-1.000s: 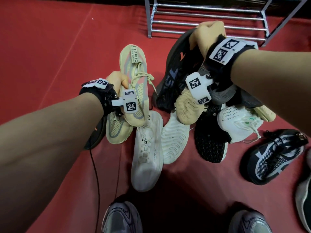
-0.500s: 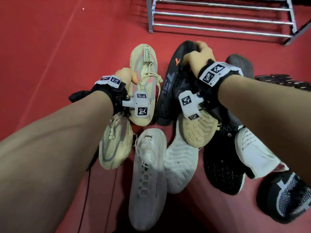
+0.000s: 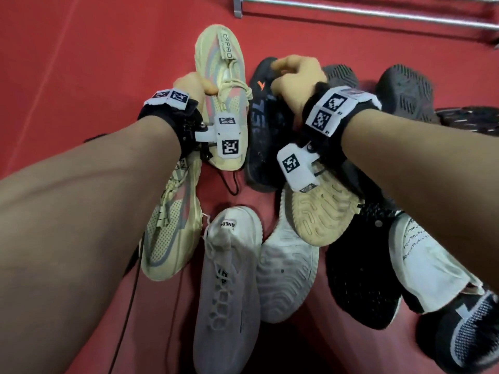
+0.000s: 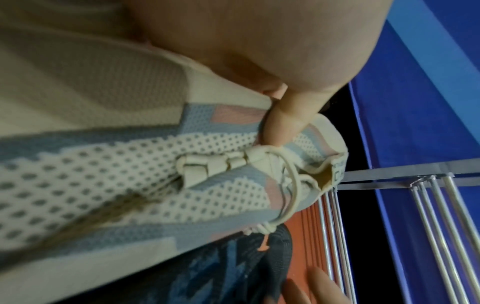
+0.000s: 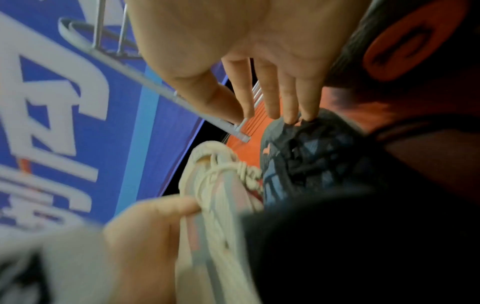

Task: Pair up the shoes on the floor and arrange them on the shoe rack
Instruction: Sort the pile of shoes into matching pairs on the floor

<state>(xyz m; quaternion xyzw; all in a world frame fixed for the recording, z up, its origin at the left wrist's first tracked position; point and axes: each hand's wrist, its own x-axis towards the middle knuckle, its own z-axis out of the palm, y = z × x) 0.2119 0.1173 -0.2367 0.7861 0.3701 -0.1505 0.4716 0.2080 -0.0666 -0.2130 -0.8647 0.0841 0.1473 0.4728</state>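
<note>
A beige knit shoe point(image 3: 224, 63) with pink and grey stripes lies heel toward the rack. My left hand point(image 3: 198, 86) grips its side by the laces; the left wrist view shows the thumb point(image 4: 280, 123) pressed on the knit upper point(image 4: 130, 174). Beside it on the right is a dark shoe point(image 3: 262, 130) with an orange mark. My right hand point(image 3: 294, 76) is over its heel. In the right wrist view the fingers point(image 5: 288, 98) are straight and their tips touch the dark shoe's collar point(image 5: 306, 156). The matching beige shoe point(image 3: 172, 225) lies under my left forearm.
The metal shoe rack point(image 3: 378, 12) stands just beyond the shoes on the red floor point(image 3: 81, 63). Nearer me lie a white shoe point(image 3: 229, 279), a white sole point(image 3: 286, 271), a tan sole point(image 3: 324, 211), a black sole point(image 3: 361, 279) and several more shoes at right.
Both hands have come down and away from the rack with their shoes. My right hand's fingers have straightened on the dark shoe. The head view has tilted down toward the pile.
</note>
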